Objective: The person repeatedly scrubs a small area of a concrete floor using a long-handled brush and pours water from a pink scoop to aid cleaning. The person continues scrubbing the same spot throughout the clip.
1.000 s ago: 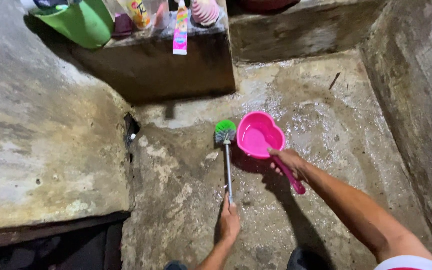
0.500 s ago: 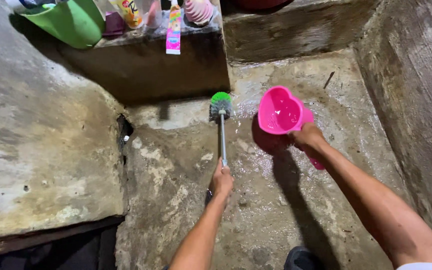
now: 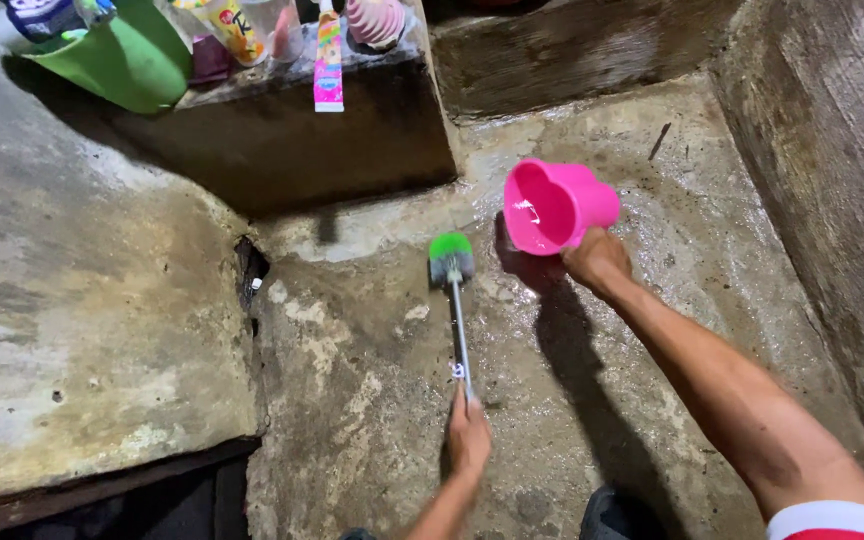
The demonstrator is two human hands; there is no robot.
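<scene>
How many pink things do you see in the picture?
2, maybe more hidden: a pink scoop held in the right hand, and a pink-striped item on the ledge at the top.

Glossy pink plastic dipper [image 3: 555, 204], thin metal-handled brush [image 3: 451, 262] with plastic bristles, rough wet concrete floor [image 3: 372, 350].

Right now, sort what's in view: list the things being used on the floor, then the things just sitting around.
In use:
left hand gripping the brush
right hand tipping the pink dipper
wet concrete floor

Sitting around, on the ledge:
green bucket
tube
yellow bottle
</scene>
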